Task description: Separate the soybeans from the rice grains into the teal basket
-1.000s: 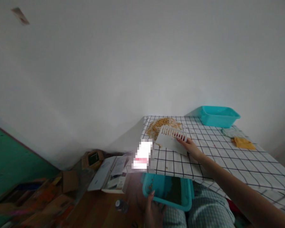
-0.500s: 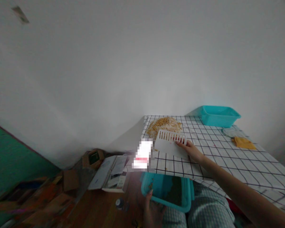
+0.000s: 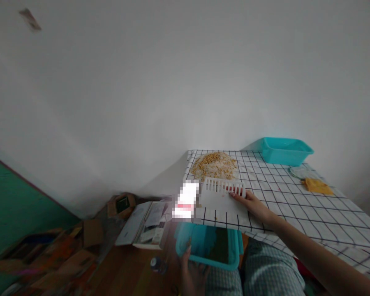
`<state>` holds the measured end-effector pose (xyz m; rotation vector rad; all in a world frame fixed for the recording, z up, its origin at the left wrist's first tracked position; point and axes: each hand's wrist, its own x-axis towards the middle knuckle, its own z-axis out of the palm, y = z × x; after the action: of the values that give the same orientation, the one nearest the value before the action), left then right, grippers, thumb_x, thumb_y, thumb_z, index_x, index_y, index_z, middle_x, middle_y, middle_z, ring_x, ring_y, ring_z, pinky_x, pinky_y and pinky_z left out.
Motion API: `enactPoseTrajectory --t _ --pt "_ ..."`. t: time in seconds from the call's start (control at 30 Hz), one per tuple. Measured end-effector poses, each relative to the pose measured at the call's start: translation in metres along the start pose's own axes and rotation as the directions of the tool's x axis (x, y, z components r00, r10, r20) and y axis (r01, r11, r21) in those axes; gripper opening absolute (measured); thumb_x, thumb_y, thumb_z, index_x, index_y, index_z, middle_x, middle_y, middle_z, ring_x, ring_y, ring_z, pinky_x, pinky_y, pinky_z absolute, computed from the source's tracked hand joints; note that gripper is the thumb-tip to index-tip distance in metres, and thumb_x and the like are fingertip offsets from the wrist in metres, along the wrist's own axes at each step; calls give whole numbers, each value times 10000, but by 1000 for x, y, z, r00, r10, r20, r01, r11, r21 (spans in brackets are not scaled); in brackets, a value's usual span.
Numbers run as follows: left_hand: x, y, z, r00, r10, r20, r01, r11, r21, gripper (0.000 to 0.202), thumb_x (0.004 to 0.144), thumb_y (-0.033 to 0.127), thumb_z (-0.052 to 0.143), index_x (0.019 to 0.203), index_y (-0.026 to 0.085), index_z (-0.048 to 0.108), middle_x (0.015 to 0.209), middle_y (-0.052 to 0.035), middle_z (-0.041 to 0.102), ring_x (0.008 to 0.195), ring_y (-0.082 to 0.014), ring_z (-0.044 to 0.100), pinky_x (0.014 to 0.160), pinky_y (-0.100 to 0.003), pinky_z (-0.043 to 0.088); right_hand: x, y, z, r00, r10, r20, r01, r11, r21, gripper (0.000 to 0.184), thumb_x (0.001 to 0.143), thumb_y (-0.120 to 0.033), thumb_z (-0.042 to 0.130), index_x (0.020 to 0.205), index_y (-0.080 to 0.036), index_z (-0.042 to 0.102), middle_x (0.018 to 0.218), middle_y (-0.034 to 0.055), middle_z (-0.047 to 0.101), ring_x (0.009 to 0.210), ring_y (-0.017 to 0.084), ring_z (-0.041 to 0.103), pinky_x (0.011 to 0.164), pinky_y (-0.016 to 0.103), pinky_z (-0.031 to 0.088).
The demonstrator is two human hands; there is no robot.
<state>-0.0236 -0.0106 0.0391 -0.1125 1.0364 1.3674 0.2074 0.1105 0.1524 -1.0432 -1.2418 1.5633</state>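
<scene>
My right hand (image 3: pixel 253 203) grips the right end of a white slotted plastic board (image 3: pixel 218 199), which lies low over the checked tablecloth near the table's front edge. Beyond it spreads a pile of yellow beans or kernels mixed with whitish grains (image 3: pixel 214 164); the two are apart. Below the table edge, above the lap, my left hand (image 3: pixel 189 263) holds a teal plastic basin (image 3: pixel 214 264) by its left rim, thumb over the edge. A few small yellowish bits show at the basin's left inside wall. My left fingers are mostly hidden beneath it.
At the table's back right stands another teal basin (image 3: pixel 286 152), near a clear round lid-like item (image 3: pixel 299 172) and a yellow cloth (image 3: pixel 318 186). A blurred-out bright rectangle (image 3: pixel 186 200) covers the table's left corner. An open white box (image 3: pixel 148 230), a bottle (image 3: pixel 158 265) and cardboard boxes (image 3: pixel 91 232) are on the floor.
My right hand has drawn the white board toward the front edge, away from the pile. The teal basin in my left hand has shifted slightly left.
</scene>
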Motion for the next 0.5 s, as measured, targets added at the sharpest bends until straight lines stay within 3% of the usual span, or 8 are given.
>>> enactPoseTrajectory --t 0.23,0.37,0.5 --pt "4 -1 0 1000 4 -28 -4 1000 4 629 775 413 639 1377 346 468 1190 -105 683 954 -301 692 829 -453 526 -15 2 1 999 21 44 -18 997 -72 365 837 -504 663 1056 -215 705 1012 56 742 949 236 691 839 364 552" --pt "8 0 -3 999 -29 -35 29 1000 -10 618 749 436 651 1346 394 494 1238 -56 665 954 -294 688 780 -427 524 -25 2 0 999 29 41 -21 982 -185 429 818 -538 666 1078 -200 711 1003 58 741 878 217 683 759 323 543" --pt "9 0 -5 999 -37 -8 37 999 -10 606 746 451 655 1331 395 509 1279 -45 638 969 -283 677 748 -398 509 -30 2 -1 996 67 64 -55 982 -180 464 797 -559 674 1088 -200 710 962 64 747 815 226 690 700 332 548"
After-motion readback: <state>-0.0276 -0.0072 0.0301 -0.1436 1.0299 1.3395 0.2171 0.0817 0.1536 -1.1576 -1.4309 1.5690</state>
